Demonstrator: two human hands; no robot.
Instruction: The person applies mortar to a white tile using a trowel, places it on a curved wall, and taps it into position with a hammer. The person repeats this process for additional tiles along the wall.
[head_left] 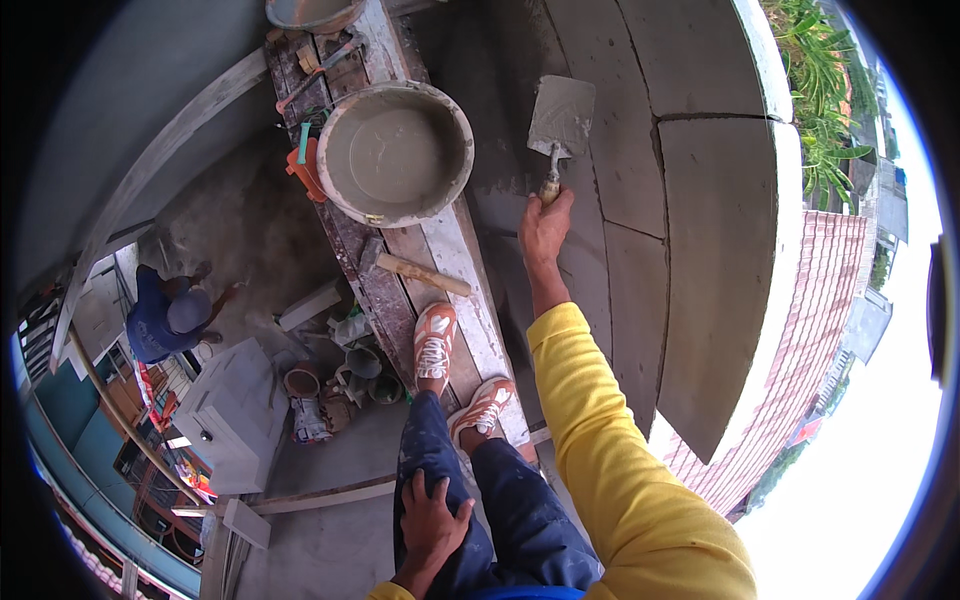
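Observation:
My right hand point(546, 232) is closed round the wooden handle of a trowel point(561, 118). Wet grey mortar coats its square blade, which lies against or just in front of the grey block wall point(715, 240); I cannot tell whether they touch. My left hand point(433, 525) rests on my thigh with its fingers spread, holding nothing. Ahead on the planks stands a round bucket point(330, 180) with grey mortar point(397, 155) in it. Between the bucket and my shoes lies a hammer point(422, 274) with a wooden handle.
I stand on a narrow raised plank scaffold point(455, 250). Beside the bucket are an orange tool point(303, 170) and a teal-handled one point(304, 142). Far below on the left, a person in blue point(165, 318) bends near a white cabinet point(232, 415) and several buckets point(362, 362).

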